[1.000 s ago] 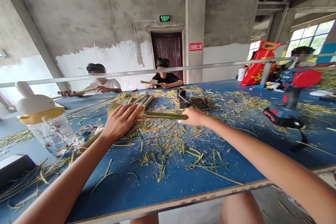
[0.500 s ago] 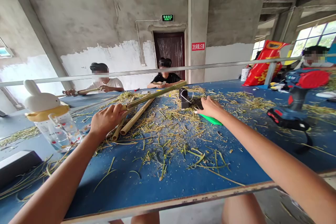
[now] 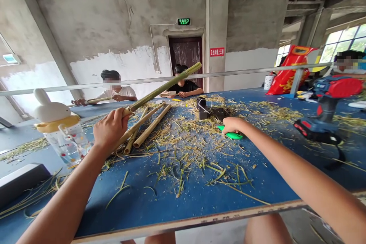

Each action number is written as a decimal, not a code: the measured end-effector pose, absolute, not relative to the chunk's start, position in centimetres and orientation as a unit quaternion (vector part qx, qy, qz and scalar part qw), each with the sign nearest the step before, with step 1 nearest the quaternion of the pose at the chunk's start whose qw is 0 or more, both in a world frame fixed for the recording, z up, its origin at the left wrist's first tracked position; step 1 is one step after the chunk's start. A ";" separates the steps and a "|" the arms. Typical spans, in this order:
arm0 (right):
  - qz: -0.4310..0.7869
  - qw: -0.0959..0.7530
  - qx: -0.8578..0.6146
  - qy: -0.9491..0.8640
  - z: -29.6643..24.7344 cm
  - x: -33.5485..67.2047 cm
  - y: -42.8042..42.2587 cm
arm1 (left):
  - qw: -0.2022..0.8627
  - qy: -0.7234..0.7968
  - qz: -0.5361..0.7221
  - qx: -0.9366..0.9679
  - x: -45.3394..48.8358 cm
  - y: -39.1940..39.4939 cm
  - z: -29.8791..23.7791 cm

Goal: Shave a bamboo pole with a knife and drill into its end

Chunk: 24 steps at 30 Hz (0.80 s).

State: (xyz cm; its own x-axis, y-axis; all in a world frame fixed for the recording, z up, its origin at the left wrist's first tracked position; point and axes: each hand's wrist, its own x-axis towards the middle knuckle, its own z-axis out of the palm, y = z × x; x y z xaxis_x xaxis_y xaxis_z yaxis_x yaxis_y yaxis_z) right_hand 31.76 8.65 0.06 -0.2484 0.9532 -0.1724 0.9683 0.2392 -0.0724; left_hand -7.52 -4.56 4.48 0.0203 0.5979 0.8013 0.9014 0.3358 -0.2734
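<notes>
Right now I'm gripping a green bamboo pole (image 3: 162, 88) in my closed left hand (image 3: 110, 129), near its lower end, and its long axis is slanting up and away toward the top middle of the frame. My right hand (image 3: 232, 125) is lying over a green plastic piece (image 3: 236, 135), though I can't tell if it's gripping. Cut bamboo lengths (image 3: 153, 125) are lying beneath the pole on the blue table (image 3: 160, 206).

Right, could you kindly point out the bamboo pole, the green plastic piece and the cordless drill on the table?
Bamboo pole (image 3: 162, 88), head view, middle of the shaft
Green plastic piece (image 3: 233, 135), head view, its uncovered end
Cordless drill (image 3: 324, 111), head view, its handle
</notes>
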 end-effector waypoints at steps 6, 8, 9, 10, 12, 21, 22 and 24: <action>-0.195 -0.027 0.554 0.809 -0.7 28.2 6.5 | 0.471 -0.646 -0.178 -0.574 -6.9 -4.1 4.0; -0.297 -0.156 0.507 0.794 -1.9 25.9 5.5 | 0.472 -0.625 -0.181 -0.595 -6.4 -3.9 3.8; -0.348 -0.243 0.468 0.775 -2.7 24.8 5.2 | 0.474 -0.613 -0.179 -0.606 -6.2 -3.8 3.7; -0.388 -0.313 0.438 0.748 -3.4 23.8 4.9 | 0.479 -0.602 -0.175 -0.615 -5.9 -3.8 3.6; -0.447 -0.385 0.371 0.717 -4.4 22.5 4.6 | 0.485 -0.583 -0.161 -0.631 -5.2 -3.7 3.2; -0.496 -0.568 0.301 0.584 0.0 25.1 5.5 | 0.398 -0.525 -0.148 -0.738 -1.9 -3.0 0.8; -0.499 -0.598 0.321 0.539 1.1 25.4 5.9 | 0.390 -0.524 -0.148 -0.742 -1.5 -2.9 0.7; -0.498 -0.632 0.357 0.475 3.6 25.8 7.1 | 0.373 -0.537 -0.152 -0.741 -0.6 -2.9 0.7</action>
